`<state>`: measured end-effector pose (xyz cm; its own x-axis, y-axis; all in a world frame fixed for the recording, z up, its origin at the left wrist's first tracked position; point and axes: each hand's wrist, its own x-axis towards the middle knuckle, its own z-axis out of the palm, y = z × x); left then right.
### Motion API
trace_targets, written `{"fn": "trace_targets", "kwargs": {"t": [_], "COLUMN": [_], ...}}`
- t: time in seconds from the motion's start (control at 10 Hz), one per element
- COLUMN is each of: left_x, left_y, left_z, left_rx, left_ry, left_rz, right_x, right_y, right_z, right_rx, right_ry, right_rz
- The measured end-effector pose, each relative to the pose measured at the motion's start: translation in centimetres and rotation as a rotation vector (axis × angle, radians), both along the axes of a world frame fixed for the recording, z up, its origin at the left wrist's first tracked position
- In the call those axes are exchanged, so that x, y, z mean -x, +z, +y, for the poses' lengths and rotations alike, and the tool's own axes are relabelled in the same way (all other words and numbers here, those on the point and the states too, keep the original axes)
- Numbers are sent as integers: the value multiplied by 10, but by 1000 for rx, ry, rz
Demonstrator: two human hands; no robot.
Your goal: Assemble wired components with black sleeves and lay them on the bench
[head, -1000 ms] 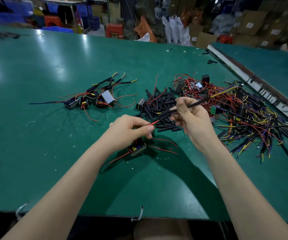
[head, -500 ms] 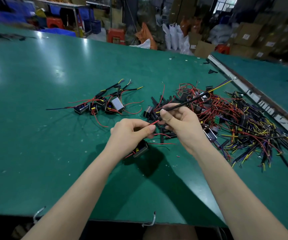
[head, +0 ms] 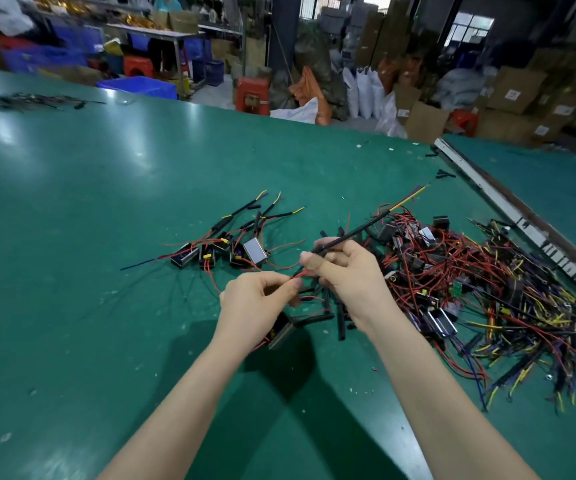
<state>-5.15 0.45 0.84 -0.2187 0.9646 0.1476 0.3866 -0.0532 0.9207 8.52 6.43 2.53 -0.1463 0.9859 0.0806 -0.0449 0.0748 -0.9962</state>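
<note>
Both hands drifted up a bit, left hand (head: 262, 299) now pinching the red wire (head: 298, 273) right by the black sleeve (head: 348, 233) gripped in the right hand (head: 345, 271), its component (head: 281, 330) dangling above the green counter (head: 106, 271), finished ones (head: 224, 252) left of the sleeve
</note>
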Motion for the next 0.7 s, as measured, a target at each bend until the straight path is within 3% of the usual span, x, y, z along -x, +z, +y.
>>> {"fn": "trace_targets", "kwargs": {"t": [0.3, 0.5, 0.6, 0.7], "left_x": [40, 60, 67, 88], "left_y": [39, 47, 57, 92], "left_z": [60, 109, 101, 71], "left_rx": [-52, 387, 395, 159], "left_ry": [354, 210, 106, 61], "left_rz": [151, 554, 676, 501], "right_x": [17, -18, -42, -71], "right_y": [14, 14, 33, 70], "right_z": [41, 32, 16, -8], "right_rx": [196, 219, 140, -86], "right_ry": [119, 125, 79, -67], "right_rz": [-83, -173, -155, -140]}}
